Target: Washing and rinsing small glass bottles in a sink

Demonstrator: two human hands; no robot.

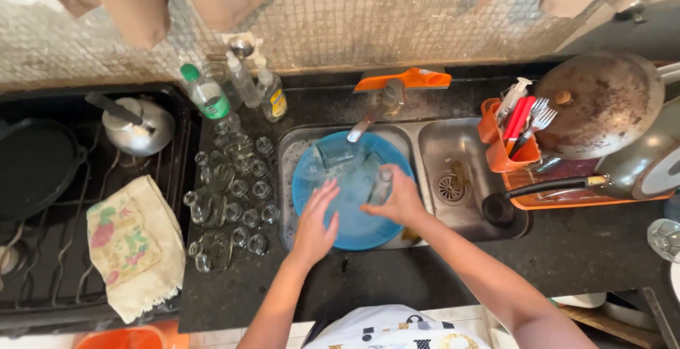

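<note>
A round blue basin (368, 230) with soapy water sits in the left bowl of a steel double sink (425, 140). My right hand (401, 201) is closed around a small clear glass jar (380, 186) above the basin. My left hand (316, 223) hovers over the basin's left side with fingers spread, holding nothing. A clear glass cup (333, 153) lies in the basin under the tap (373, 114).
Several small glass jars and cups (234, 200) stand on the dark counter left of the sink. Behind them are bottles (241, 90). A stove with a kettle (138, 126) and cloth (134, 246) is at the left. An orange rack (506, 143) with cutlery and pans stands at the right.
</note>
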